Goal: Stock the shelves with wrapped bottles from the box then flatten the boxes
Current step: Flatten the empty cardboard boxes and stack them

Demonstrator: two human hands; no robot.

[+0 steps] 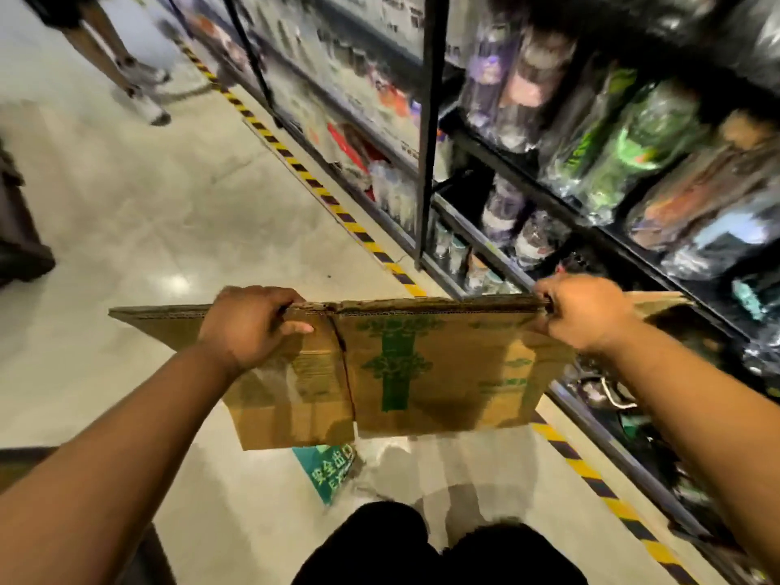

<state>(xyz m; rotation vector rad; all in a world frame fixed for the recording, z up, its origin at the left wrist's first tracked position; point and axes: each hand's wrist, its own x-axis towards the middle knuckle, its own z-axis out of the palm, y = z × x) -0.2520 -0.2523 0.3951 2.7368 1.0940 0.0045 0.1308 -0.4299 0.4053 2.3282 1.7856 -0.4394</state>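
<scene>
Both arms reach forward and slightly down from the bottom corners of the view, bare forearms nearly straight, wrists level, the hands well apart at either end of a flattened cardboard box (405, 361). The left hand (247, 325) curls over the box's top edge, knuckles up and thumb pressed along the near face; the right hand (584, 314) grips the same edge with fingers wrapped over the far side, so each hand is clamped on the cardboard. The box hangs in the air in front of the person, above the floor (160, 213), its long axis running left to right and its broad printed face turned toward the camera, the green marking upright on it. A vertical seam splits the near face left of centre. Just to the right stand dark metal shelves (532, 183) filled with wrapped bottles (624, 137), blurred, in purple, green and brownish tones. A yellow-and-black striped tape (320, 192) runs along the floor at the foot of the shelves. A green floor sticker (327, 470) lies below the box. Another person's legs (126, 65) show at the upper left.
</scene>
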